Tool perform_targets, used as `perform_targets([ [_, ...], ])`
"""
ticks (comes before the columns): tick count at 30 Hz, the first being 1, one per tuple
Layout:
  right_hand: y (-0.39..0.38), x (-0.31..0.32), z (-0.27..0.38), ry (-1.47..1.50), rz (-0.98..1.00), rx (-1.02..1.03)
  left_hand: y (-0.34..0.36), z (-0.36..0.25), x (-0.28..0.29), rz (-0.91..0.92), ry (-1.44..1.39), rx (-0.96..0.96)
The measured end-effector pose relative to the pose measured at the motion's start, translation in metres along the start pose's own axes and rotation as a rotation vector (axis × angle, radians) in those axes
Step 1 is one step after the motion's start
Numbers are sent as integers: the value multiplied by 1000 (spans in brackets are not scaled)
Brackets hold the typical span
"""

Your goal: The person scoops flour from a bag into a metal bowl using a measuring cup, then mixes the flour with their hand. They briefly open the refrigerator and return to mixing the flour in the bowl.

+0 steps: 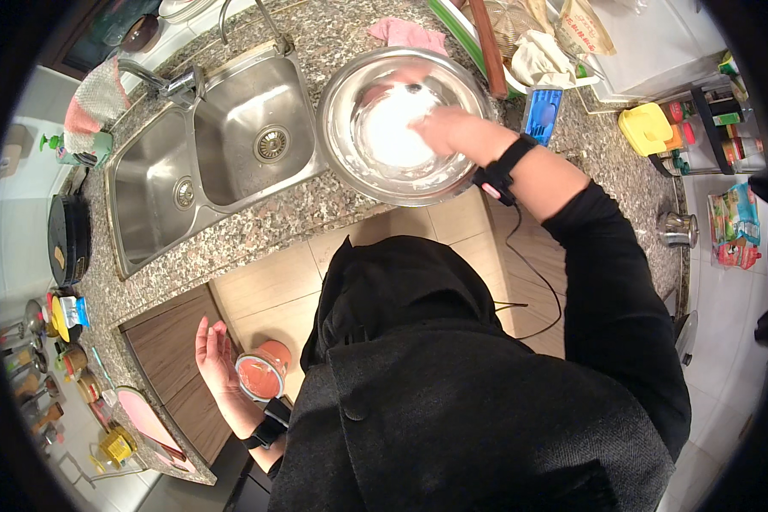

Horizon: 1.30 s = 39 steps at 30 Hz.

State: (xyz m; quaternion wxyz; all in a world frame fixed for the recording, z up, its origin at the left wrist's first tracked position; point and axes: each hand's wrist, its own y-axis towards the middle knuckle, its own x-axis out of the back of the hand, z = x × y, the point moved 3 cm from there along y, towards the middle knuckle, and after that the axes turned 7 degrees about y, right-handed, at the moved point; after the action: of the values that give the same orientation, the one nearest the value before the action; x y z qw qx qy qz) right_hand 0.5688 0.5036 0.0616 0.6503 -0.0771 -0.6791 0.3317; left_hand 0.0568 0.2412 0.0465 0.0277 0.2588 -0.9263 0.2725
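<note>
A wide stainless steel bowl (341, 162) stands on the granite counter, right of the double sink. Bright white stuff (398, 128) fills its middle, washed out by glare, so I cannot tell its kind. My right hand (449, 132) reaches into the bowl from the right, over or in the white stuff. Glare hides its fingertips. My left hand (216, 354) is held low on the left, away from the counter top, fingers extended and nothing in it. Beside that hand, on the floor, is a reddish bin (264, 371) with a liner.
The double sink (243, 128) has a faucet (182, 85) at its back. A pink cloth (410, 36) lies behind the bowl. Right of the bowl are a blue tray (542, 115) and a wooden stick (487, 47). A black pan (66, 239) stands at far left. A cable hangs from my right wrist.
</note>
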Motion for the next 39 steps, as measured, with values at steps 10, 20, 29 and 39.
perform_targets([
  [10,-9,9,1,90,27,122,3,9,-8,27,-55,2],
  [20,-6,-1,13,29,143,346,2,-3,-22,36,-59,-16],
  [29,11,-8,-1,-85,-145,279,-4,-13,-24,59,-77,-52],
  [39,-5,7,13,-37,-14,307,-7,-14,-21,15,-94,-13],
])
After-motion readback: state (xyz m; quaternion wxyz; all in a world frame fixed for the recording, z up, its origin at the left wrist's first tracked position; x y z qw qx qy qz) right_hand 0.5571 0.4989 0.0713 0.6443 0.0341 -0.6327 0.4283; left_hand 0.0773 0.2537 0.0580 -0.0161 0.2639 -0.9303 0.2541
